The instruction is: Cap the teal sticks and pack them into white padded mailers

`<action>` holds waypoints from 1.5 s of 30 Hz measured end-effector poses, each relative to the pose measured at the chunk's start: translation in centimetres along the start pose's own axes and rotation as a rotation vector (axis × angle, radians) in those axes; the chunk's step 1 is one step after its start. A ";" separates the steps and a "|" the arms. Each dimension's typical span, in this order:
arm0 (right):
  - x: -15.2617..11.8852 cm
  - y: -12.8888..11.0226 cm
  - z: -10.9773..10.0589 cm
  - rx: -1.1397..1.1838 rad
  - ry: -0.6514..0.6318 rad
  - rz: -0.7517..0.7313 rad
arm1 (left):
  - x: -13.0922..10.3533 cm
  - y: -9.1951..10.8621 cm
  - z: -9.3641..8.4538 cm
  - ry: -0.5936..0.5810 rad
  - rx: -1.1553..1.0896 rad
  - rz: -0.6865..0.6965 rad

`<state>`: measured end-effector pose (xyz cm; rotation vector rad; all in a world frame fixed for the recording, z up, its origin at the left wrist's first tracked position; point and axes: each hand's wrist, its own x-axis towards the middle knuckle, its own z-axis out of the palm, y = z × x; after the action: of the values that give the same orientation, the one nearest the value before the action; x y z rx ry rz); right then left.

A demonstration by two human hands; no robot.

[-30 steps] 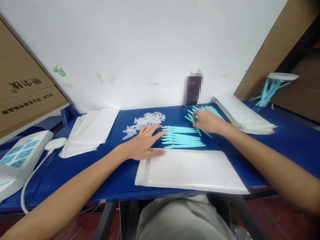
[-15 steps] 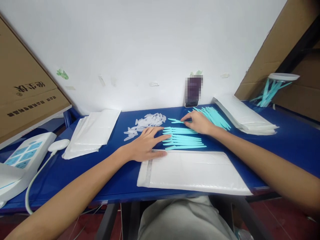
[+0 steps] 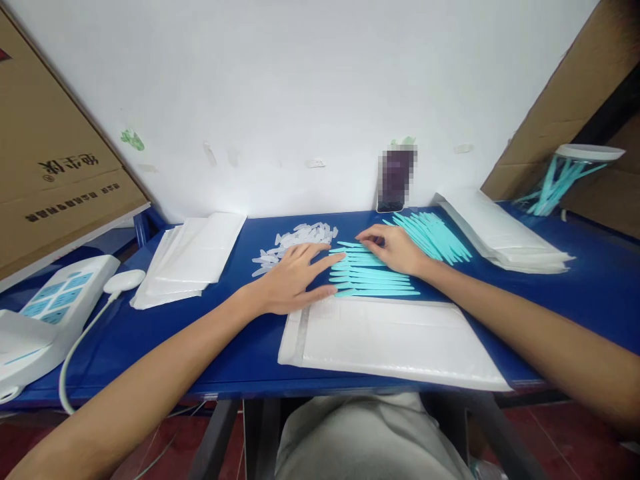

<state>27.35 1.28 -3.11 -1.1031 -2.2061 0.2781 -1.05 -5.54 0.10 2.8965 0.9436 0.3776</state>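
Slim turquoise eyebrow razors (image 3: 383, 274) lie side by side in a row, their narrow heads toward the left. My left hand (image 3: 295, 277) is open beside that row, its fingers spread and the fingertips at the razor heads. At the far end of the row my right hand (image 3: 395, 248) has thumb and index drawn together on a razor; part of it is hidden beneath the fingers. A loose heap of more turquoise razors (image 3: 435, 237) lies behind my right hand. Small clear plastic caps (image 3: 313, 233) are piled behind my left hand. A white padded mailer (image 3: 390, 340) lies in front.
White mailers are stacked at left (image 3: 193, 257) and right (image 3: 505, 233). A phone (image 3: 395, 180) leans on the wall. A clear tub with a white rim (image 3: 565, 177) holds more razors. A white power strip (image 3: 65, 307) and cable sit left, near a cardboard box (image 3: 65, 167).
My right hand has brought the loose razors at the far end closer to the row. My left hand stays beside the razor heads. The whole view has shifted slightly.
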 end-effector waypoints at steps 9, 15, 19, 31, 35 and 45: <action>-0.2 -0.2 -0.2 -0.112 -0.039 -0.023 | -0.4 -3.4 -2.0 0.058 0.311 -0.096; 0.0 1.2 -0.8 -0.230 -0.108 -0.020 | -0.7 -3.8 -2.9 -0.092 0.274 -0.169; 0.1 1.4 -0.9 -0.179 -0.098 0.017 | -0.6 -3.5 -2.6 -0.086 0.254 -0.156; 0.5 0.5 -1.3 -0.170 -0.236 0.147 | -0.1 -3.0 -1.1 -0.107 0.221 -0.105; 0.7 0.3 -1.8 -0.160 -0.320 0.156 | -0.1 -2.7 -0.9 -0.087 0.155 -0.138; 1.1 -0.2 -0.8 -0.281 -0.161 0.143 | 0.0 -2.1 -1.0 -0.120 0.190 -0.189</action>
<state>27.26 1.86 -1.88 -1.4384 -2.3628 0.1229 -2.52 -3.81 0.72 2.9177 1.2830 0.1041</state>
